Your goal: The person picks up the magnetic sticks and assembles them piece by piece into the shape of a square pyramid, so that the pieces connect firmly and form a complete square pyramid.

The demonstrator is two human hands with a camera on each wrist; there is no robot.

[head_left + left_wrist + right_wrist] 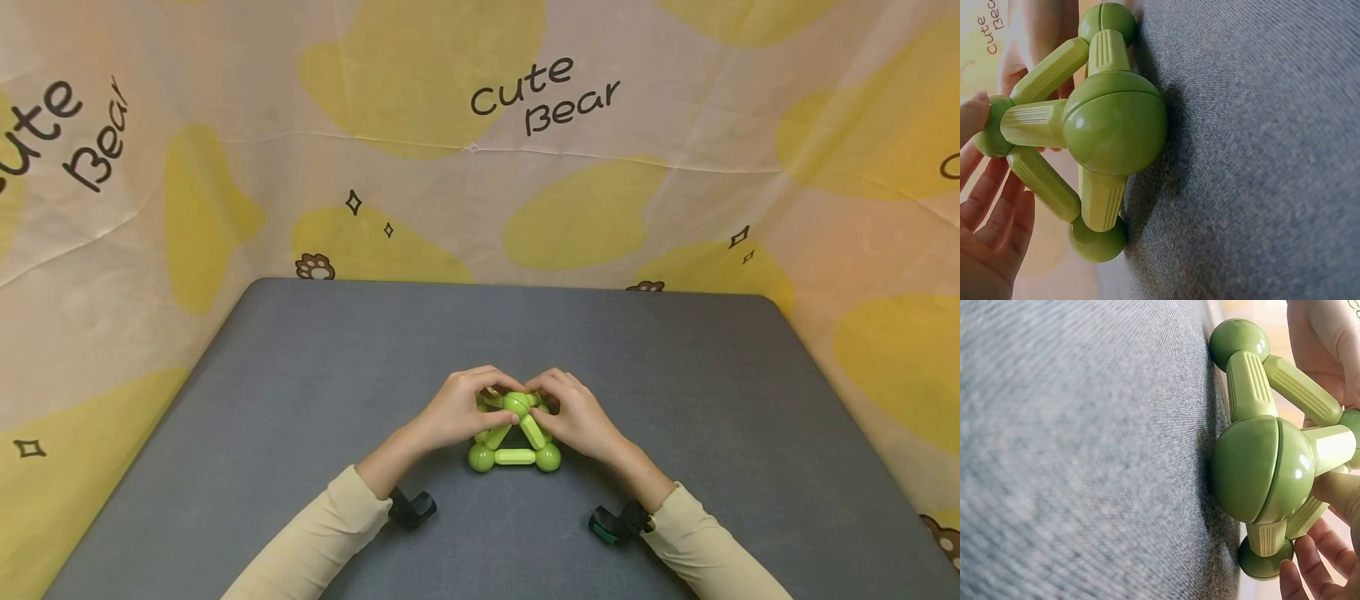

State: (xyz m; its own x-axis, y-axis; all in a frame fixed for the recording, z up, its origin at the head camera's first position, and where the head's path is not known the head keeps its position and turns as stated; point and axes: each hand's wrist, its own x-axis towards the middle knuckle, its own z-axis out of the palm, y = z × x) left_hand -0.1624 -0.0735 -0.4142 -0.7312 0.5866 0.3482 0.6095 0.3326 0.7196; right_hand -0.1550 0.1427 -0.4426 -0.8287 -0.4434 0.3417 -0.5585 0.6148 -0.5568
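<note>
A green pyramid of ball-and-rod building pieces (515, 457) stands on the grey table, with darker balls at its corners joined by lighter ribbed rods. Its top ball (516, 404) sits between both hands. My left hand (453, 408) holds the pyramid near its top from the left. In the left wrist view, the left thumb (972, 115) lies on the top ball and the fingers reach behind it. From the right, my right hand (581, 412) grips the upper part. The right wrist view shows its thumb (1338, 490) against the rods below the top ball, fingers around the far side.
The grey table (300, 350) spreads around the hands, with rounded far corners. Behind it and at both sides hangs a pale cloth (420, 175) with yellow patches and "Cute Bear" lettering. Dark wrist devices (412, 508) hang under both wrists, close above the table.
</note>
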